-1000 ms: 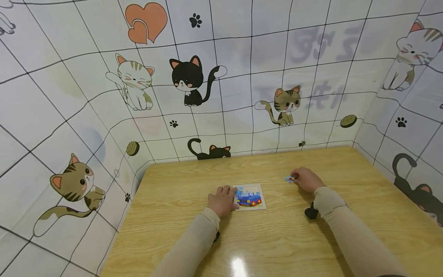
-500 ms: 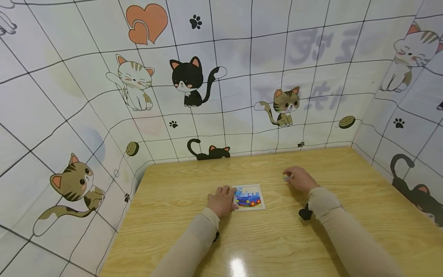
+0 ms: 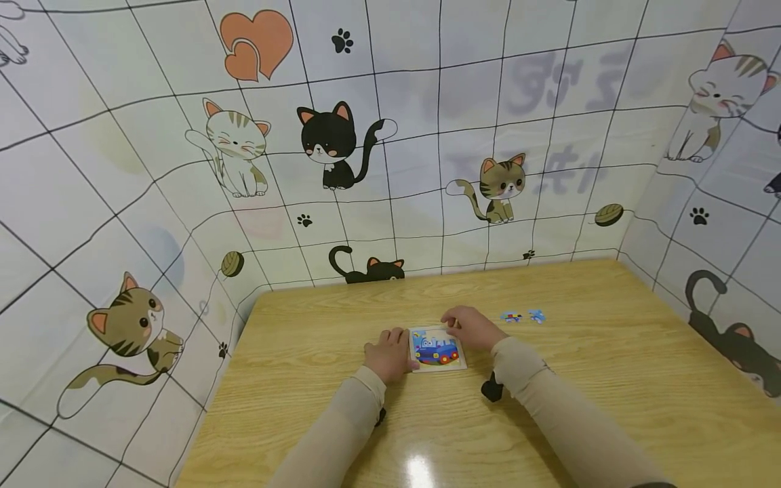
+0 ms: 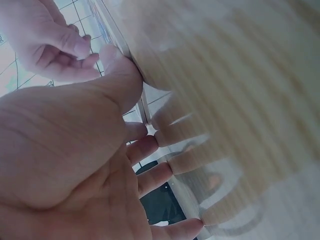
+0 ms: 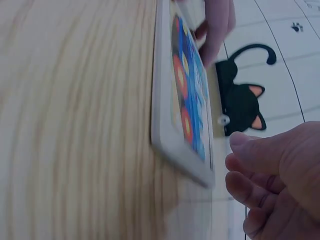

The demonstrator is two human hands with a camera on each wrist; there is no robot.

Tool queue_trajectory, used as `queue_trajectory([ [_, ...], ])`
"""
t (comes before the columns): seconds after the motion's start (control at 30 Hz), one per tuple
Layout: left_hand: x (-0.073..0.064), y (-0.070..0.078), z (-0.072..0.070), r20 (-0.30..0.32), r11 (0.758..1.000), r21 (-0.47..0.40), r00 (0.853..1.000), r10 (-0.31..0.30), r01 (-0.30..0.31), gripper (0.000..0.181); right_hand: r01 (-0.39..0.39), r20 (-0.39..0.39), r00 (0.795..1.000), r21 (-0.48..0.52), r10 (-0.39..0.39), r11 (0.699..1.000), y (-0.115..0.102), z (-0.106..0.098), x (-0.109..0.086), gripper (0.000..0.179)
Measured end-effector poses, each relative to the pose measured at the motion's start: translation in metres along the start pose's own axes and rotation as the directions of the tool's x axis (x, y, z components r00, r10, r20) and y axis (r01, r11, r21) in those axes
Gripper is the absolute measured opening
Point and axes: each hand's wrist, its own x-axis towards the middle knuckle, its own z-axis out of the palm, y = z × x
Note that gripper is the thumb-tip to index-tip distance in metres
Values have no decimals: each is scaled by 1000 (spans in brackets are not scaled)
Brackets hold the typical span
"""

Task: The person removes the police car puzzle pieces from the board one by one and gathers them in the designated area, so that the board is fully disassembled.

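A jigsaw puzzle (image 3: 436, 349) of a blue vehicle with red and yellow wheels lies flat in its pale frame. My left hand (image 3: 388, 356) rests at the frame's left edge. In the left wrist view, the left fingers (image 4: 155, 177) spread with tips on the table and the thumb lies by the frame's edge. Above the frame's top right corner hovers my right hand (image 3: 474, 329). Its thumb and fingers curl in the right wrist view, and no piece shows between them; something small could be hidden. Two loose puzzle pieces (image 3: 511, 316) (image 3: 537, 316) lie to the right.
The wood-grain table (image 3: 293, 339) ends at the back against a white gridded wall sheet (image 3: 415, 169) printed with cats. A similar sheet hangs at each side. Light reflects off the table's front part.
My right hand has moved left from the loose pieces to the puzzle's top right corner. Both loose pieces now show fully. The left hand stays at the frame.
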Motion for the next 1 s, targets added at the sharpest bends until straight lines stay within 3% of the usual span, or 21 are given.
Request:
queue_trajectory([
  [0.43, -1, -2, 0, -15, 1000, 1, 1000, 12, -12, 77, -13, 50, 999, -59, 16, 998, -32, 26, 13, 14],
  [0.73, -3, -2, -4, 3, 1000, 3, 1000, 23, -23, 76, -63, 38, 997, -85, 67, 994, -38, 34, 16, 8],
  [1.0, -2, -2, -4, 1, 1000, 5, 1000, 24, -24, 75, -29, 12, 999, -128, 31, 991, -38, 36, 17, 8],
])
